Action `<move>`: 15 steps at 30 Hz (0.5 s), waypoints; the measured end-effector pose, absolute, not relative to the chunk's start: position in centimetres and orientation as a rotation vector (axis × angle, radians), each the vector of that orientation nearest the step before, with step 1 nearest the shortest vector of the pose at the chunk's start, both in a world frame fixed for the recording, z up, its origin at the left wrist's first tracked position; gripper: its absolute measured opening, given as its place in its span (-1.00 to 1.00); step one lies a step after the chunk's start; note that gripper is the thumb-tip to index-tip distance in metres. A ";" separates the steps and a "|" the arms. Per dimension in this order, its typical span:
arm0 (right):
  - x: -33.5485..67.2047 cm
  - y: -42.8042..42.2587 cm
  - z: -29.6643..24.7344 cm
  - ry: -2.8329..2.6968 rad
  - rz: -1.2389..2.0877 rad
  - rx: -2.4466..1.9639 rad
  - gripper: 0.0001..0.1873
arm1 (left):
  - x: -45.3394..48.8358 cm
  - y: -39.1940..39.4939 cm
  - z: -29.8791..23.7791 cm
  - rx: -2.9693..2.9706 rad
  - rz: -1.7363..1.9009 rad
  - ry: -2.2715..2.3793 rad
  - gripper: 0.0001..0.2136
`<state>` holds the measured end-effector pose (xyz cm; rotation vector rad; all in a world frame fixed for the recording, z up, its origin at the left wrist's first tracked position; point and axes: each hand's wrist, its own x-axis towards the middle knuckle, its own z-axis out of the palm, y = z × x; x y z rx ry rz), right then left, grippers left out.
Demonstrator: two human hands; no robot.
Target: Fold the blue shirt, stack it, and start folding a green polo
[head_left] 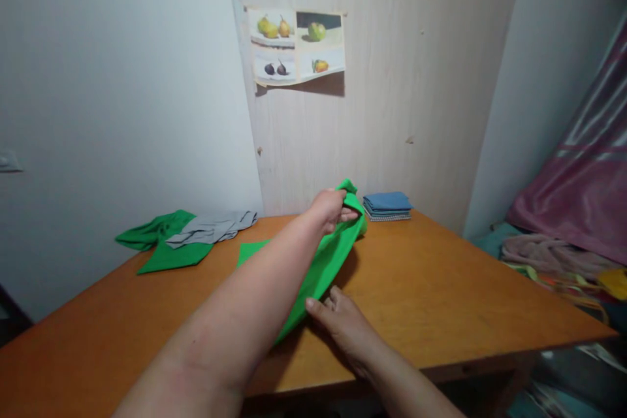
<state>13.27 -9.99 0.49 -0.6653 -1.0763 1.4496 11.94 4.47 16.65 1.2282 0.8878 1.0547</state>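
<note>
A bright green cloth [321,268] slants above the wooden table, its far corner raised and its left part partly hidden behind my left forearm. My left hand [336,210] is closed on the raised far end, with cloth bunched around the fingers. Nearer the front edge, my right hand [340,323] pinches the cloth's near right edge, thumb on top and the other fingers curled beneath. Whether the cloth is a garment cannot be made out.
On the wooden table [421,294], a folded blue cloth stack [388,204] sits at the back right. A grey cloth [210,228] overlaps another green cloth [164,251] at the back left. Walls bound the table behind; mixed fabrics [553,258] lie beyond its right edge.
</note>
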 end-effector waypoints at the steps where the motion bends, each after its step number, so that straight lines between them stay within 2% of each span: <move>1: 12.7 -10.1 0.7 -1.110 1.461 -0.615 -0.45 | 11.7 4.5 17.8 1.202 1.100 0.855 -0.88; 5: 11.3 -10.1 0.5 -1.217 1.463 -0.675 -0.50 | 10.1 4.5 21.4 1.099 1.277 0.733 -0.82; 10: 12.3 -9.8 -0.9 -1.310 1.385 -0.919 -0.79 | 6.4 4.8 23.7 0.875 1.502 0.563 -0.80; 15: 18.0 -10.4 0.7 -1.295 1.275 -1.036 -0.79 | 0.9 5.1 24.1 0.813 1.724 0.585 -0.84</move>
